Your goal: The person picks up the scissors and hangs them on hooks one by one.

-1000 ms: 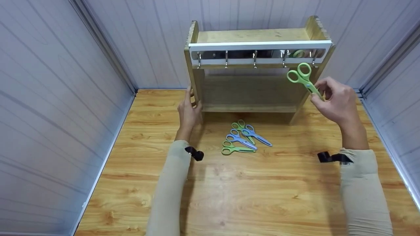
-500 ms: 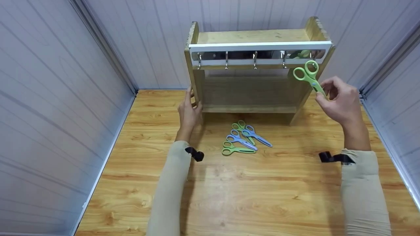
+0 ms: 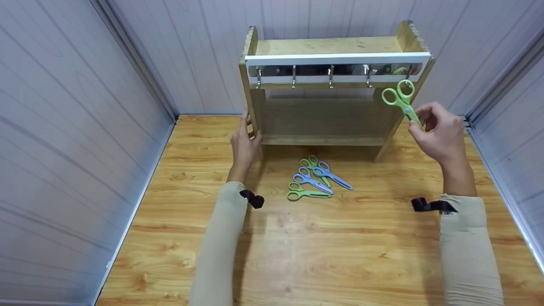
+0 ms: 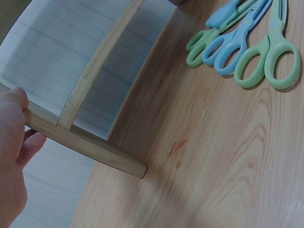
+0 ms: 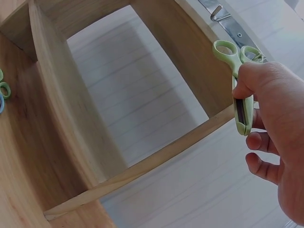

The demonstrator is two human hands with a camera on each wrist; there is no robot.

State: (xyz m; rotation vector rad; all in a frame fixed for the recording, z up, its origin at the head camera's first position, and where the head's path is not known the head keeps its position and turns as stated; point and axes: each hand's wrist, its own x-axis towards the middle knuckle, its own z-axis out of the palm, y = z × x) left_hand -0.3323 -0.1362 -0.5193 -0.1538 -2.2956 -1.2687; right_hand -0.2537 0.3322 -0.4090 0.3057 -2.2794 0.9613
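My left hand (image 3: 244, 144) grips the left side panel of a small wooden shelf (image 3: 325, 140), thumb and fingers on either side of its edge (image 4: 95, 147). My right hand (image 3: 442, 129) pinches a pair of green scissors (image 3: 403, 104) by the covered blades (image 5: 241, 114), handles upward. The right finger loop (image 5: 251, 51) overlaps the rightmost metal hook on the white hook rail (image 3: 312, 80); the hook's tip shows inside the loop. Below the shelf front, green scissors (image 3: 297, 194) and blue scissors (image 3: 312, 182) lie in a loose overlapping pile.
More blue scissors (image 3: 335, 176) and green scissors (image 3: 312, 162) make up the back of the pile. Several other hooks (image 3: 330, 76) on the rail hang bare. Panelled walls (image 3: 63, 127) border the wood-grain surface (image 3: 297, 255) left, right and behind.
My right hand has carried the green scissors slightly right, bringing a loop over the rightmost hook, and then has barely moved. My left hand keeps its grip on the shelf.
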